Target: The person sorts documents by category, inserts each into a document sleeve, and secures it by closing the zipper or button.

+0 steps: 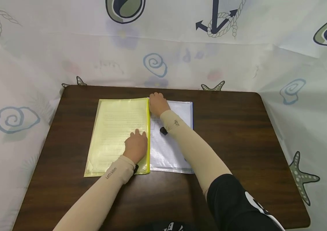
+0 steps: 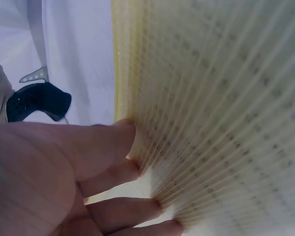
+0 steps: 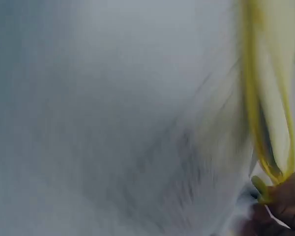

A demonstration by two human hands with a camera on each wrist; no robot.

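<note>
A yellow mesh zip pouch (image 1: 119, 136) lies flat on the dark wooden table (image 1: 238, 128), left of the table's centre, with its long sides running from the near edge toward the far edge. A clear document pouch with a blue edge (image 1: 172, 147) lies just beside it on the right, and the yellow pouch's right-hand zip edge overlaps or touches the clear pouch's left side. The left hand (image 1: 135, 146) rests palm down on the yellow pouch near its near right corner; in the left wrist view the fingers (image 2: 113, 174) lie nearly straight and flat against the mesh, pressing it to the table without curling round anything. The right hand (image 1: 157, 103) sits at the far right corner of the yellow pouch, at the end of the zip. In the right wrist view the fingertips (image 3: 280, 201) pinch a small yellow piece, probably the zip pull (image 3: 259, 189), though this view is blurred and the exact part cannot be confirmed. Both forearms wear beige sleeves. A small black object, possibly the wrist camera mount (image 1: 163, 130), shows under the right forearm above the clear pouch. A patterned white cloth (image 1: 36, 57) with shells, starfish and anchors surrounds the table at the far edge and both sides.
</note>
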